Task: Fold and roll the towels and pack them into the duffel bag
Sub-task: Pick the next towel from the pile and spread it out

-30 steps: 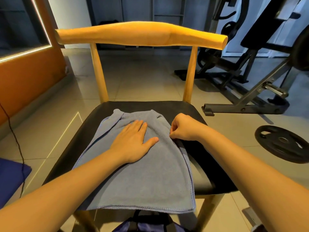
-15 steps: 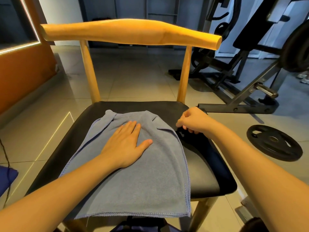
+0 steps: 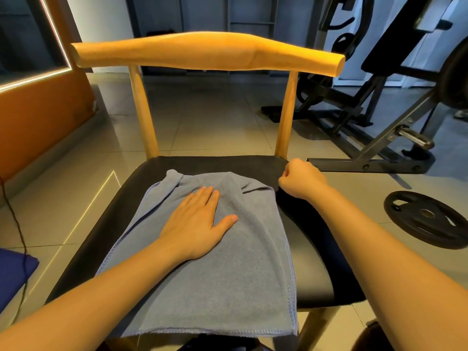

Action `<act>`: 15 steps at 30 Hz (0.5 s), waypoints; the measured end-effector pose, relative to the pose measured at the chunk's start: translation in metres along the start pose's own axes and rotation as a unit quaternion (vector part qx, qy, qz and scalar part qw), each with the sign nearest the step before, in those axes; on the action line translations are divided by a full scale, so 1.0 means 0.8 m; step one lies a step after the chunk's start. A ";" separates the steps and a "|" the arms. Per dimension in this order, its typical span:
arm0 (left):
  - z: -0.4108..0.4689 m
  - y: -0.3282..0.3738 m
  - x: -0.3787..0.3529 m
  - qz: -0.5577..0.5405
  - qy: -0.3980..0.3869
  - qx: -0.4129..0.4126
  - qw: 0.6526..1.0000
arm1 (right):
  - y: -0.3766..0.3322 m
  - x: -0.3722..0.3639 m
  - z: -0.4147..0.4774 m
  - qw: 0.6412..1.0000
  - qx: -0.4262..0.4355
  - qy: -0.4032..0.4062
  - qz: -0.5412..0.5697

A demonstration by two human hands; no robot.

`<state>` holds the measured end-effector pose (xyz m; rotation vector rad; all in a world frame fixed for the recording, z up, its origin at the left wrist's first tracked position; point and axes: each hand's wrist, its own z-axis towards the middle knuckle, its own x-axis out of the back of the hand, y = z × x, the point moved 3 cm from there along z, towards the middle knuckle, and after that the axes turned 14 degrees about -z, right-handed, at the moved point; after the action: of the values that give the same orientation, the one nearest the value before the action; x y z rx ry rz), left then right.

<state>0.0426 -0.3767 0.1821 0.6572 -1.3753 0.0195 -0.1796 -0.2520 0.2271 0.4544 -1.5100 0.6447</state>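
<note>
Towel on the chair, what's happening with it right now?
A person is flattening a blue-grey towel on the chair's black seat. The left hand lies flat on it, pressing. The right hand is curled beside the towel's far right corner, not touching it. The towel is not yet rolled.

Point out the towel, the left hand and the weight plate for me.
towel (image 3: 228,287), head view, bare middle of the cloth.
left hand (image 3: 195,224), head view, back of the hand.
weight plate (image 3: 405,209), head view, face beside hub.
</note>
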 end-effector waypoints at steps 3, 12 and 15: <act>0.000 -0.001 -0.002 -0.002 0.003 -0.002 1.000 | -0.001 0.000 0.000 0.994 0.044 -0.010 0.102; 0.000 -0.003 -0.001 0.002 0.004 -0.008 1.000 | -0.058 -0.011 -0.003 0.974 0.220 0.044 -0.040; -0.001 -0.004 -0.001 -0.001 0.006 -0.010 1.000 | -0.036 -0.005 0.013 0.986 0.111 0.038 0.120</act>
<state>0.0440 -0.3787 0.1802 0.6422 -1.3613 0.0080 -0.1686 -0.2812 0.2266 0.4145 -1.4377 1.0150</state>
